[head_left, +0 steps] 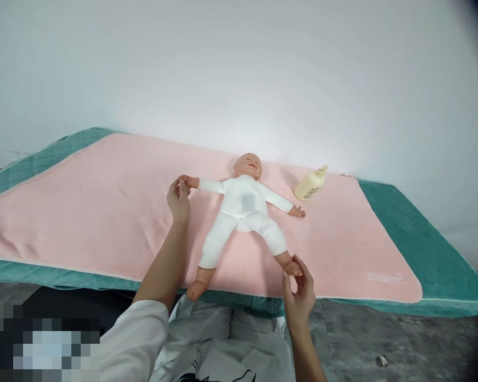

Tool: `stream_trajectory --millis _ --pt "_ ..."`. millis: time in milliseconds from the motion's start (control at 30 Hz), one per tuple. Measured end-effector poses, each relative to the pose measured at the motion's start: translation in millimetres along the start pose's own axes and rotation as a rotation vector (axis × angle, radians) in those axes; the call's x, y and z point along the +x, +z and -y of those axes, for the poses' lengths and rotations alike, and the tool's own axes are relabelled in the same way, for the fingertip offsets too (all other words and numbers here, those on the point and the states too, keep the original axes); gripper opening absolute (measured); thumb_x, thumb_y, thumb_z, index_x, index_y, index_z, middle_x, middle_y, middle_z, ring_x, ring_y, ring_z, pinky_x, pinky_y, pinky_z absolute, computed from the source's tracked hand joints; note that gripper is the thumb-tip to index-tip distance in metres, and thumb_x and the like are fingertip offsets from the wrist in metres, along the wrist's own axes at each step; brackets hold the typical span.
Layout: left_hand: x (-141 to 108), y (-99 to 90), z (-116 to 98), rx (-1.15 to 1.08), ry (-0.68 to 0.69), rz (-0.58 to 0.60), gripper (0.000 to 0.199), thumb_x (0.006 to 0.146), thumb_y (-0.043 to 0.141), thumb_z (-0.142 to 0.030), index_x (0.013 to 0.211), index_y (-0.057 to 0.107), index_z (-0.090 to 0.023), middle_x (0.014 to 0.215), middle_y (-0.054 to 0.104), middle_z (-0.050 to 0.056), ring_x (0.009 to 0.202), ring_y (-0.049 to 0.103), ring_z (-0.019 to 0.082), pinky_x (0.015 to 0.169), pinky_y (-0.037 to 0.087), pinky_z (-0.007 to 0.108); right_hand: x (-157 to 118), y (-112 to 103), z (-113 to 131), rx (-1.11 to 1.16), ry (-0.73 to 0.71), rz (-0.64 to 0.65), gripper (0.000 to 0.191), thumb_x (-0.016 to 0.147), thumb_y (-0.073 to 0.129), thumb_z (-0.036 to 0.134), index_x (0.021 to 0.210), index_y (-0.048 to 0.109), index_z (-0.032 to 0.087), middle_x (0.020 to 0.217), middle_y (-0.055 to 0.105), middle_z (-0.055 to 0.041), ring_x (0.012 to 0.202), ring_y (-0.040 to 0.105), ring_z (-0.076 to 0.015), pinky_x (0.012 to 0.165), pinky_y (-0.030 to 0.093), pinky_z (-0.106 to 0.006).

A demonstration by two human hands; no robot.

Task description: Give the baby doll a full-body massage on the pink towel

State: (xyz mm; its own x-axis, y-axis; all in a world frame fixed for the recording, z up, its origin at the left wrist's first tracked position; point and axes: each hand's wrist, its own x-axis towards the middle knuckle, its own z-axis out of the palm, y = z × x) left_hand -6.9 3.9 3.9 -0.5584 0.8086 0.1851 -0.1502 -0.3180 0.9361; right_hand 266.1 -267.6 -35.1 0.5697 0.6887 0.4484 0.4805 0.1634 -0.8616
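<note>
A baby doll (245,195) in a white cloth body lies on its back on a pink mat (111,212), arms and legs spread. My left hand (179,199) pinches the doll's hand at the end of its outstretched arm, on the left side. At the doll's foot on the right, my right hand (299,294) has its fingers curled around the foot, thumb on the near side. The doll's other foot rests free near the mat's front edge. A grey patch shows on the doll's belly.
A pale yellow pump bottle (310,184) lies tilted on the mat, right of the doll. Teal bedding (418,228) extends beyond the mat at both ends. A white wall (239,69) stands behind. Grey floor (354,334) shows below, with a small scrap (381,361) on it.
</note>
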Motion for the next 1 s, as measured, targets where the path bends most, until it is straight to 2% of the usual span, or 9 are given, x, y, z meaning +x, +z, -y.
stream_trajectory --millis 167,267,467,633,733,833,1000 --pt "15 -7.3 16 -0.009 -0.208 -0.020 0.034 0.086 0.061 -0.046 0.103 0.066 -0.016 0.110 0.066 0.012 0.085 0.070 0.017 0.072 0.057 0.027 -25 -6 -12 -0.135 0.047 0.042 0.047 0.083 0.064 0.032 0.127 0.056 0.020 0.125 0.063 -0.0133 0.111 0.064 -0.0265 0.091 0.056 -0.043" --pt "19 -9.9 20 -0.007 -0.289 0.006 0.027 0.082 0.067 -0.039 0.097 0.065 -0.016 0.101 0.066 0.009 0.081 0.067 0.014 0.071 0.056 0.025 -34 -3 -13 -0.200 0.020 0.045 0.043 0.083 0.064 0.034 0.124 0.058 0.019 0.120 0.066 -0.0122 0.108 0.065 -0.0267 0.091 0.055 -0.044" --pt "27 -14.0 26 0.029 -0.349 0.035 0.014 0.077 0.070 -0.022 0.089 0.065 -0.015 0.085 0.065 0.005 0.071 0.063 0.012 0.070 0.055 0.026 -42 5 -22 -0.279 -0.085 0.070 0.044 0.083 0.067 0.034 0.122 0.058 0.018 0.117 0.066 -0.0135 0.109 0.061 -0.0279 0.091 0.052 -0.048" --pt "26 -14.7 23 -0.025 -0.392 0.029 0.014 0.078 0.069 -0.019 0.091 0.065 -0.016 0.086 0.067 0.007 0.073 0.066 0.013 0.076 0.055 0.028 -41 4 -26 -0.290 -0.074 0.117 0.044 0.082 0.067 0.037 0.120 0.058 0.016 0.115 0.066 -0.0149 0.108 0.061 -0.0287 0.091 0.052 -0.049" --pt "23 -14.8 19 -0.070 -0.379 0.044 0.022 0.078 0.070 -0.025 0.098 0.066 -0.017 0.097 0.068 0.008 0.085 0.068 0.016 0.082 0.055 0.029 -40 2 -21 -0.252 -0.009 0.123 0.044 0.083 0.066 0.037 0.121 0.057 0.016 0.115 0.066 -0.0142 0.106 0.063 -0.0274 0.089 0.054 -0.045" --pt "21 -13.1 15 -0.104 -0.303 0.121 0.031 0.076 0.073 -0.030 0.104 0.067 -0.019 0.111 0.068 0.008 0.102 0.067 0.020 0.090 0.053 0.031 -39 0 -16 -0.221 0.044 0.121 0.041 0.083 0.065 0.036 0.119 0.058 0.017 0.112 0.067 -0.0134 0.100 0.066 -0.0256 0.083 0.056 -0.040" --pt "10 -3.5 11 -0.180 -0.055 0.367 0.057 0.072 0.075 -0.025 0.127 0.059 -0.028 0.142 0.052 0.007 0.131 0.049 0.028 0.106 0.043 0.040 -26 -3 -14 -0.121 0.000 0.002 0.043 0.080 0.067 0.032 0.119 0.056 0.018 0.114 0.066 -0.0140 0.102 0.067 -0.0259 0.085 0.057 -0.043"
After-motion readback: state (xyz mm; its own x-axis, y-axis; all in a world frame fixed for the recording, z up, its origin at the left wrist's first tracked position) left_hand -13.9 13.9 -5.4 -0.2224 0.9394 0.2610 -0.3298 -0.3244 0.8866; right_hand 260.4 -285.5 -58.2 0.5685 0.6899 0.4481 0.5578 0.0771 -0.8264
